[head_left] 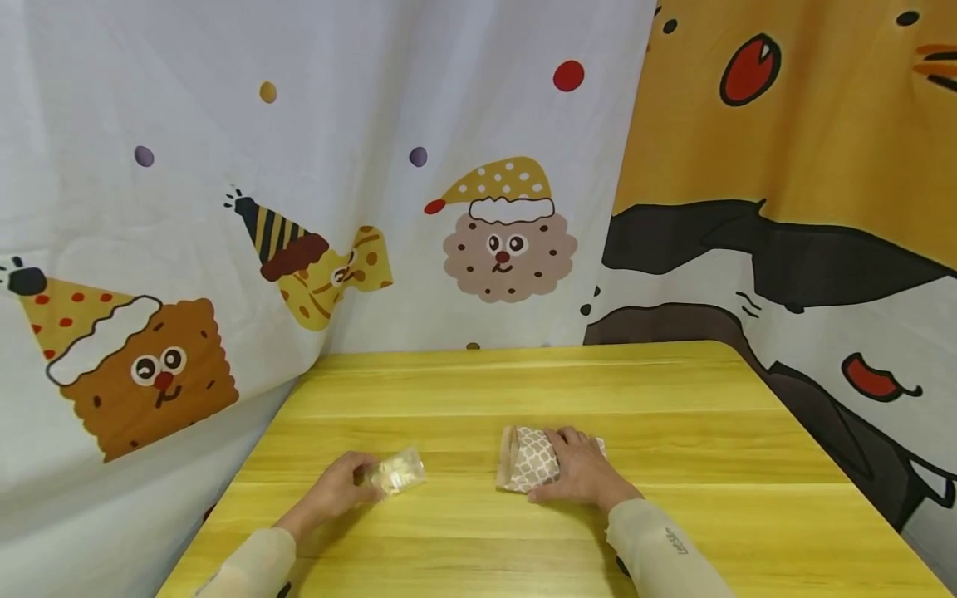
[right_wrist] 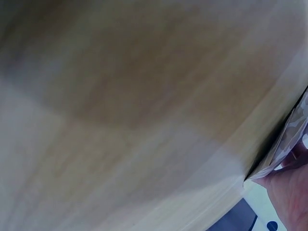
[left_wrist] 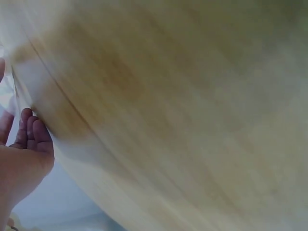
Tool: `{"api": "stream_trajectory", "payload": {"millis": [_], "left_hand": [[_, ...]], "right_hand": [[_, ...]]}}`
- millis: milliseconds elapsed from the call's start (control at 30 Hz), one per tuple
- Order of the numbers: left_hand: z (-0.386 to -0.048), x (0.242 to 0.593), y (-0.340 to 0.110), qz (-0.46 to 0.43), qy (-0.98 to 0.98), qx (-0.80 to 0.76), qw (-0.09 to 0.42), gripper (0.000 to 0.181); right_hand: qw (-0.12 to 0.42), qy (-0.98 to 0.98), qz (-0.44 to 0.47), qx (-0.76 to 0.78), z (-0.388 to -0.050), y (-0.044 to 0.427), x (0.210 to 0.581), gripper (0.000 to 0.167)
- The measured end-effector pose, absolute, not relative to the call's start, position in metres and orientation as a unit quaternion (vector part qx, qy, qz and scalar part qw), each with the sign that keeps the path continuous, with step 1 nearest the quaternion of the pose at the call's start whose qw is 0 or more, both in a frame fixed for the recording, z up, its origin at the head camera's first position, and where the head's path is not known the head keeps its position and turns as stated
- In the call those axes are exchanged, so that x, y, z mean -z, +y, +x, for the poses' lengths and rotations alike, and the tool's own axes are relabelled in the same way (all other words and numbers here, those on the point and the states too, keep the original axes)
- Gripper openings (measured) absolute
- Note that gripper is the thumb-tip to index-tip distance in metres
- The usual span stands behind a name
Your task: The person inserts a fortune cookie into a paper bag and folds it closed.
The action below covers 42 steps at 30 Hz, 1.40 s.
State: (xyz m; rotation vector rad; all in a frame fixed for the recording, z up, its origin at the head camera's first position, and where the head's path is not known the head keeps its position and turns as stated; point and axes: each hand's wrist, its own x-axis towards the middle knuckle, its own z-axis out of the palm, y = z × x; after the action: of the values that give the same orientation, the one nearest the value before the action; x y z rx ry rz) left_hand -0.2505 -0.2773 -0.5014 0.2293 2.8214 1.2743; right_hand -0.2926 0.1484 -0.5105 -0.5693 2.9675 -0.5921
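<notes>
In the head view my left hand (head_left: 338, 490) pinches the left end of a small clear packet (head_left: 399, 472) with pale yellow contents, over the table's left half. To the right, my right hand (head_left: 579, 467) grips a white-and-tan patterned pouch (head_left: 535, 459) from above, thumb at its near edge and fingers over its far side. The left wrist view shows my left hand (left_wrist: 29, 149) at its left edge, with part of the clear packet (left_wrist: 6, 91). At the right edge of the right wrist view, my right hand (right_wrist: 288, 192) holds the pouch (right_wrist: 291, 137).
Both things are at a wooden table (head_left: 478, 548) with yellow grain. Behind it hangs a white curtain (head_left: 359, 83) printed with cartoon snacks in hats. An orange, black and white printed cloth (head_left: 822, 166) hangs at the right.
</notes>
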Motion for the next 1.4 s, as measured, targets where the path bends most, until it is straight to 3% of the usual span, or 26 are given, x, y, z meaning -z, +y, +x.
{"api": "stream_trajectory", "payload": {"millis": [400,567,633,800,933,1233,1400], "left_hand": [[-0.268,0.493,-0.257,0.07,0.872,-0.48,0.062,0.04],[-0.277,0.483,-0.235,0.085,0.851,-0.512,0.077,0.02],[-0.282,0.479,-0.223,0.093,0.845,-0.519,0.086,0.02],[-0.293,0.472,-0.193,0.119,0.833,-0.528,0.113,0.045],[-0.299,0.471,-0.173,0.14,0.836,-0.515,0.128,0.052],[-0.313,0.474,-0.141,0.152,0.856,-0.476,0.134,0.054],[-0.315,0.475,-0.128,0.165,0.857,-0.467,0.141,0.047]], "right_hand": [[0.03,0.962,-0.188,0.195,-0.293,0.148,0.511,0.121],[0.026,0.961,-0.193,0.194,-0.293,0.149,0.51,0.121],[0.026,0.961,-0.193,0.195,-0.293,0.15,0.51,0.121],[0.027,0.962,-0.191,0.195,-0.293,0.151,0.51,0.122],[0.026,0.961,-0.196,0.194,-0.293,0.149,0.512,0.122],[0.032,0.96,-0.195,0.196,-0.292,0.149,0.511,0.121],[0.034,0.962,-0.192,0.194,-0.292,0.149,0.511,0.122]]}}
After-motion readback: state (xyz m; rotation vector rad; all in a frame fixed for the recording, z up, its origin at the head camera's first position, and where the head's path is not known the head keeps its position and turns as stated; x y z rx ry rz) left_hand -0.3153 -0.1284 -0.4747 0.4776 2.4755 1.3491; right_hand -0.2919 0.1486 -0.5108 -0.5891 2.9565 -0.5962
